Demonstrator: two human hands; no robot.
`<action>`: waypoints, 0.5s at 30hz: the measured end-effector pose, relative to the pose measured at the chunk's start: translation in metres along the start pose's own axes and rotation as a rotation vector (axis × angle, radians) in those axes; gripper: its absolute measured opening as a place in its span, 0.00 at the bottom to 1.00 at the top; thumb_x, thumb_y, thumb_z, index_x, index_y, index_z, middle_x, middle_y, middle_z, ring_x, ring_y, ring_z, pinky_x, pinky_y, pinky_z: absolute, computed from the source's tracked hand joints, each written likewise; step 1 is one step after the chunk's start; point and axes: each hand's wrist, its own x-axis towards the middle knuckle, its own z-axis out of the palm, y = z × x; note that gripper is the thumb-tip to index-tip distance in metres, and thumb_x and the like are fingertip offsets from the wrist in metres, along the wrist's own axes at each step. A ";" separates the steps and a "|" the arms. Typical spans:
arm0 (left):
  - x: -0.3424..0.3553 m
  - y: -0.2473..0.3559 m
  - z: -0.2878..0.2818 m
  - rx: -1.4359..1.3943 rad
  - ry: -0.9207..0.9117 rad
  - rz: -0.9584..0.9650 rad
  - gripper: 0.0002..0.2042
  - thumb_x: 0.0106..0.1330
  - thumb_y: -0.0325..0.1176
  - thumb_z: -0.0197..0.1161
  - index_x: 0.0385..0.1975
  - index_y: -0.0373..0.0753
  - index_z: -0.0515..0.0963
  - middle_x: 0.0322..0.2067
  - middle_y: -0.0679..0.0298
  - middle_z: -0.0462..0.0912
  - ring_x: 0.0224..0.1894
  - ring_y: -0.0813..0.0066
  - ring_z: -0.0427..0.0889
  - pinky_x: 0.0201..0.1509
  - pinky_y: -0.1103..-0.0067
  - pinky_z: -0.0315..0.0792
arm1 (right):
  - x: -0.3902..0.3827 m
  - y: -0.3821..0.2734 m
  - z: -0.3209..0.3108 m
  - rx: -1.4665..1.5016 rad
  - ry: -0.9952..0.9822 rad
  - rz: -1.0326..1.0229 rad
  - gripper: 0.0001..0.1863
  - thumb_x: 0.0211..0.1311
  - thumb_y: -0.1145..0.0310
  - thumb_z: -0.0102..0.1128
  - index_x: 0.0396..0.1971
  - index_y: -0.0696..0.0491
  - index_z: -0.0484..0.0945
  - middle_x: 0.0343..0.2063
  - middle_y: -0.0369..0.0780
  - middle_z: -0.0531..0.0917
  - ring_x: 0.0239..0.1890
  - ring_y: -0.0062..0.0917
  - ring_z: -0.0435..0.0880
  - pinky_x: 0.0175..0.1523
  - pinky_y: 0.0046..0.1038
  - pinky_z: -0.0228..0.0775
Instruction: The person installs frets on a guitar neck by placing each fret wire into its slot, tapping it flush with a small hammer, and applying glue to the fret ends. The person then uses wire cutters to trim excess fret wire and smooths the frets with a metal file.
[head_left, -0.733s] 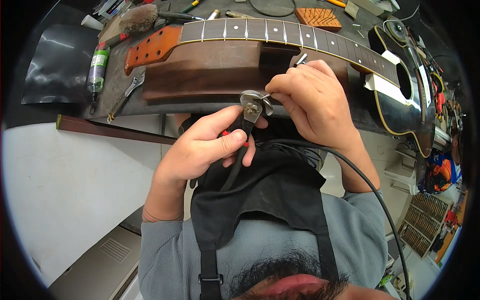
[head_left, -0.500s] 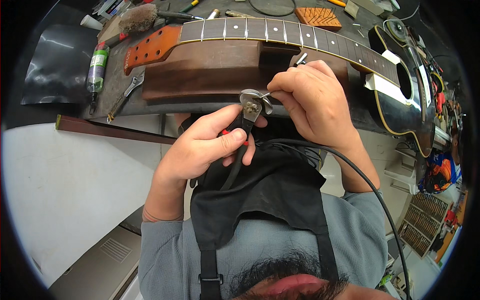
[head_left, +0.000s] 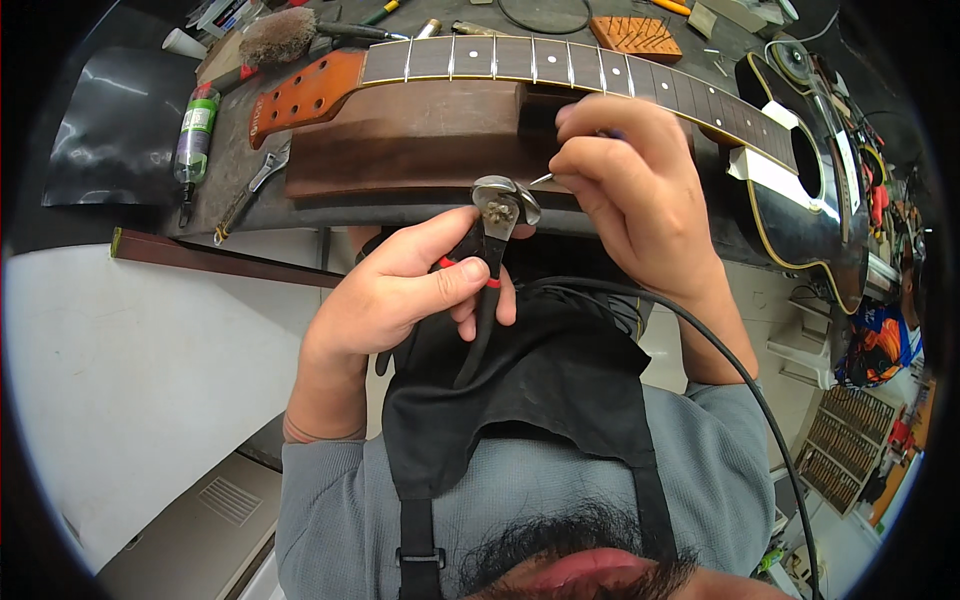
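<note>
My left hand (head_left: 405, 290) is closed round a pair of end-cutting pliers (head_left: 494, 215) with black handles and red bands. Their rounded steel jaws point up, just off the near edge of the bench. To the right, my right hand (head_left: 640, 185) pinches a slim metal piece (head_left: 541, 180); its pointed tip shows beside the jaws, while my fingers hide most of it. Beyond both hands lies a guitar neck (head_left: 500, 57) with an orange headstock (head_left: 305, 95). Silver frets cross part of its dark fingerboard. A brown wooden block (head_left: 400, 145) is under the neck.
The black guitar body (head_left: 790, 215) with pale tape is at right. A green-labelled bottle (head_left: 197, 135), an adjustable wrench (head_left: 255, 190) and a brush (head_left: 277, 38) lie left. A wooden pin block (head_left: 637, 37) stands behind the neck. A black cable (head_left: 715, 340) crosses beside my right arm.
My right hand has tilted and drawn slightly right, taking the tip of the slim metal piece away from the jaws. The pliers have shifted slightly in my left hand.
</note>
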 end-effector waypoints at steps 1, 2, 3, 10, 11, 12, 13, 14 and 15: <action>-0.001 0.002 0.000 -0.006 -0.003 -0.002 0.30 0.78 0.39 0.60 0.73 0.24 0.69 0.40 0.50 0.88 0.35 0.75 0.85 0.36 0.83 0.78 | 0.000 0.000 -0.003 0.066 0.025 0.059 0.12 0.64 0.76 0.72 0.46 0.54 0.81 0.38 0.38 0.82 0.39 0.30 0.81 0.48 0.32 0.73; -0.001 0.004 0.001 -0.013 -0.005 -0.004 0.30 0.77 0.39 0.61 0.73 0.24 0.69 0.39 0.49 0.88 0.35 0.75 0.86 0.37 0.83 0.79 | -0.001 0.000 -0.005 0.135 0.055 0.118 0.10 0.69 0.76 0.70 0.47 0.55 0.81 0.40 0.38 0.83 0.40 0.28 0.81 0.49 0.29 0.73; -0.002 0.006 0.003 -0.022 0.000 -0.001 0.31 0.77 0.39 0.61 0.73 0.23 0.69 0.39 0.49 0.88 0.35 0.74 0.86 0.37 0.82 0.79 | -0.002 0.000 -0.008 0.206 0.089 0.175 0.09 0.73 0.76 0.69 0.48 0.56 0.80 0.42 0.39 0.83 0.41 0.25 0.80 0.49 0.26 0.73; 0.001 0.008 0.010 -0.047 0.004 0.026 0.31 0.77 0.39 0.62 0.71 0.21 0.70 0.40 0.48 0.88 0.36 0.71 0.88 0.35 0.82 0.81 | -0.023 0.004 0.013 1.245 0.143 0.524 0.08 0.85 0.70 0.59 0.54 0.59 0.76 0.45 0.43 0.87 0.46 0.21 0.89 0.56 0.29 0.84; 0.001 0.009 0.011 -0.052 0.000 0.027 0.31 0.77 0.39 0.62 0.71 0.21 0.70 0.41 0.48 0.88 0.37 0.71 0.88 0.35 0.81 0.81 | -0.024 0.003 0.014 1.235 0.134 0.523 0.09 0.85 0.70 0.59 0.54 0.59 0.76 0.45 0.43 0.87 0.47 0.21 0.89 0.56 0.29 0.84; 0.001 0.009 0.012 -0.059 0.000 0.028 0.31 0.77 0.40 0.62 0.71 0.21 0.70 0.40 0.48 0.88 0.36 0.71 0.88 0.35 0.82 0.81 | -0.025 0.003 0.015 1.225 0.126 0.522 0.09 0.84 0.70 0.59 0.54 0.59 0.76 0.46 0.43 0.88 0.47 0.22 0.89 0.56 0.29 0.84; 0.002 0.009 0.014 -0.066 -0.002 0.029 0.31 0.77 0.40 0.62 0.71 0.21 0.70 0.39 0.49 0.88 0.35 0.72 0.88 0.35 0.82 0.80 | -0.025 0.002 0.016 1.214 0.119 0.521 0.09 0.84 0.70 0.60 0.54 0.59 0.76 0.46 0.43 0.88 0.48 0.22 0.89 0.56 0.29 0.84; 0.002 0.010 0.014 -0.069 -0.014 0.027 0.31 0.77 0.40 0.62 0.71 0.21 0.70 0.39 0.49 0.88 0.34 0.72 0.87 0.35 0.82 0.80 | -0.025 0.002 0.017 1.204 0.107 0.506 0.09 0.84 0.70 0.59 0.54 0.59 0.76 0.46 0.43 0.88 0.48 0.22 0.89 0.57 0.30 0.84; 0.002 0.011 0.014 -0.071 -0.025 0.025 0.31 0.77 0.41 0.62 0.71 0.22 0.71 0.38 0.49 0.88 0.34 0.73 0.87 0.35 0.82 0.80 | -0.026 0.001 0.017 1.194 0.096 0.491 0.09 0.84 0.71 0.59 0.55 0.60 0.76 0.46 0.43 0.88 0.49 0.23 0.89 0.57 0.30 0.85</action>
